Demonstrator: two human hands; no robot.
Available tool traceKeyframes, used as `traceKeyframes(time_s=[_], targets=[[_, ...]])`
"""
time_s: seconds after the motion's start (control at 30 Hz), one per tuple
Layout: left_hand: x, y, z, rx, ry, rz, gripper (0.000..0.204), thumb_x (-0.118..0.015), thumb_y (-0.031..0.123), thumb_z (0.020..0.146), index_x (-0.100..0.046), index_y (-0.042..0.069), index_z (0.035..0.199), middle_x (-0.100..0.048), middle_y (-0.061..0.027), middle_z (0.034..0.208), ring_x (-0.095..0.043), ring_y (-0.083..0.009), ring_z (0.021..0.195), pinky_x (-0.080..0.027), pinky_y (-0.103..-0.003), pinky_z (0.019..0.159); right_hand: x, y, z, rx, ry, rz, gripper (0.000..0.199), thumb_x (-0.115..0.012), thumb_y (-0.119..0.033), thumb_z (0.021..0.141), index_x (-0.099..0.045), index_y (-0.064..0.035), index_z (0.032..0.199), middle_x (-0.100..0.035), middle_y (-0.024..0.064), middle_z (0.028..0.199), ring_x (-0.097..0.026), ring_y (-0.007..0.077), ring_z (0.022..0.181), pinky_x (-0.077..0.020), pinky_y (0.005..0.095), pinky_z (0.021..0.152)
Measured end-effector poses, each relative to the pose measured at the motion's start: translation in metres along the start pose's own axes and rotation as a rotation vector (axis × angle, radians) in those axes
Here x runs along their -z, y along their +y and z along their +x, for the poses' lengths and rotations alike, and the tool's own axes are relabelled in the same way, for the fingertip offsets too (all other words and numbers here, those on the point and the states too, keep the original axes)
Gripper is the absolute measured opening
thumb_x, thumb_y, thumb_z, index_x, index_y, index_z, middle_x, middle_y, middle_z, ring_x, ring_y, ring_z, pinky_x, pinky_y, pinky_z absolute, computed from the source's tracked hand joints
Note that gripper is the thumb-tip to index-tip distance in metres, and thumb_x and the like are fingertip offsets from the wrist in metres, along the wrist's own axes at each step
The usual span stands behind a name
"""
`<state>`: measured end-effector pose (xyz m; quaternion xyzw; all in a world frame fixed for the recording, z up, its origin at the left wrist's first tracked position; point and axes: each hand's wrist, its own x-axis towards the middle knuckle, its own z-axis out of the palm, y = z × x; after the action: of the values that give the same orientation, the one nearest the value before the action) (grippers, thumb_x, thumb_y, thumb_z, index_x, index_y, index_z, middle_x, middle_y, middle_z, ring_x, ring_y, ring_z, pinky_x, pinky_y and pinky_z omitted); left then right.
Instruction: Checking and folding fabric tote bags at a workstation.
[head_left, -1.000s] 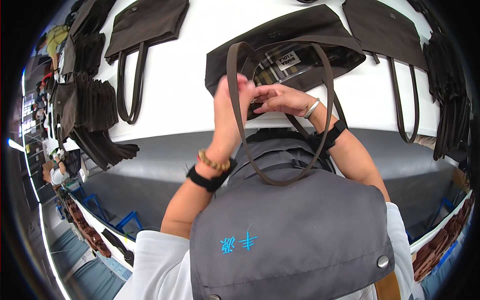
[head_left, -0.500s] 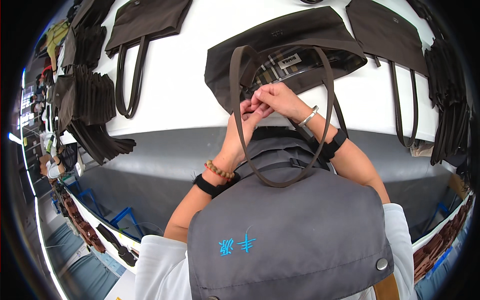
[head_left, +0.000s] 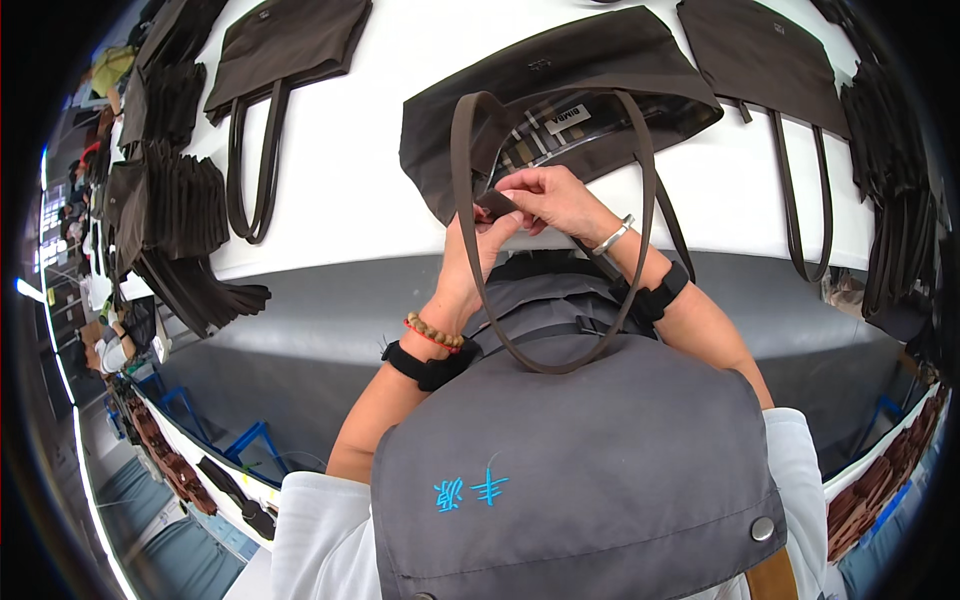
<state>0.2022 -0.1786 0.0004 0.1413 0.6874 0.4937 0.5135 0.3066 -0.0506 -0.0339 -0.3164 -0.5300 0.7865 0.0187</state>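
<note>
A dark brown tote bag [head_left: 610, 60] lies on the white table with its mouth toward me, showing a striped lining [head_left: 525, 148] and a white label [head_left: 567, 119]. One long handle [head_left: 464, 170] loops down toward me around both hands. My left hand [head_left: 470, 248] and my right hand [head_left: 562, 205] meet at the bag's near left edge. Between their fingertips is a small dark brown tab [head_left: 497, 204], pinched from both sides. Where the tab joins the bag is hidden by my fingers.
Another brown tote [head_left: 290, 45] lies at the left, its handles hanging toward the table edge; a similar tote [head_left: 765, 65] is on the right. Stacks of brown bags [head_left: 180, 200] stand at the far left and right [head_left: 880, 180]. A grey apron [head_left: 580, 450] covers my front.
The brown tab now shows between my fingertips, where before my fingers were bunched together over it. My hands have parted slightly. The whole view has shifted a little.
</note>
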Motion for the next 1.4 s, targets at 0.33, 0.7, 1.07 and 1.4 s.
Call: traceKeyframes(time_s=[0.33,0.7,1.07,1.4], targets=[[0.013,0.003,-0.016,0.013,-0.067,-0.012,0.038,-0.045,0.03,0.101,-0.05,0.0,0.122,-0.063,-0.0108,0.107,-0.064,-0.0181,0.091,-0.051,-0.029,0.082,-0.022,-0.004,-0.002,0.225,0.003,-0.41,0.033,-0.069,-0.015,0.085,-0.063,0.0049,0.111,-0.063,0.0021,0.077,-0.056,0.0077,0.065,-0.0485,0.0243,0.063],[0.029,0.008,-0.01,-0.015,-0.073,0.044,0.052,-0.037,0.038,0.103,-0.062,-0.008,0.104,-0.068,-0.0153,0.091,-0.067,-0.0198,0.074,-0.052,-0.032,0.072,-0.032,-0.003,0.0,0.417,0.146,-0.653,0.02,-0.066,-0.022,0.082,-0.071,-0.0037,0.086,-0.068,0.0133,0.077,-0.067,0.0307,0.07,-0.0521,0.038,0.066],[0.036,0.0,-0.017,-0.204,0.145,0.833,0.044,-0.034,0.034,0.104,-0.066,0.004,0.1,-0.064,-0.0069,0.063,-0.065,-0.0249,0.061,-0.049,-0.038,0.06,-0.021,-0.006,0.003,0.581,0.221,-0.857,0.012,-0.06,-0.016,0.079,-0.059,-0.0047,0.074,-0.062,0.012,0.067,-0.063,0.031,0.063,-0.0494,0.0393,0.057],[0.067,0.0,-0.013,-0.3,0.415,1.065,0.036,-0.039,0.033,0.103,-0.064,0.009,0.111,-0.066,-0.0046,0.069,-0.066,-0.031,0.071,-0.049,-0.043,0.066,0.14,-0.008,-0.036,0.423,0.991,-1.363,0.019,-0.061,-0.02,0.083,-0.057,-0.0072,0.069,-0.063,0.0105,0.066,-0.062,0.0313,0.058,-0.0489,0.0415,0.051]])
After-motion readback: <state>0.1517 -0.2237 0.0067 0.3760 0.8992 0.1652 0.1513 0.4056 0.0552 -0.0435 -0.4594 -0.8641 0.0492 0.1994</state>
